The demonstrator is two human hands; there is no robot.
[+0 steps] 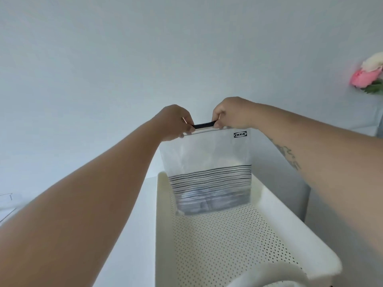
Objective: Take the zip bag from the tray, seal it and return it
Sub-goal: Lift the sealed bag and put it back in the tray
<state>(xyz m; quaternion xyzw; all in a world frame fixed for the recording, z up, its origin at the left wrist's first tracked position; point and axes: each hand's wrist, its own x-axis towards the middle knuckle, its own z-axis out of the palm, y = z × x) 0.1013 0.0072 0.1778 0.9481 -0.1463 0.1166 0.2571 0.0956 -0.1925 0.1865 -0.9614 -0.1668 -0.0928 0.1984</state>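
Above the tray's [275, 200] far end, the left hand [174, 122] pinched the zip bag's [207, 162] top-left corner and the right hand [233, 114] pinched right of centre; the black seal strip [204, 124] ran left-right between them, the bag hanging upright below both grips.

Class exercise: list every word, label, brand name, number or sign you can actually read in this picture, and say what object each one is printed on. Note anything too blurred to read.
"IKEA": a small dark logo label in the upper right corner of the zip bag, just below its zip strip.
No other words or numbers are readable; the bag's dark stripes are only a pattern, and the marking on the person's right forearm is too blurred to make out.
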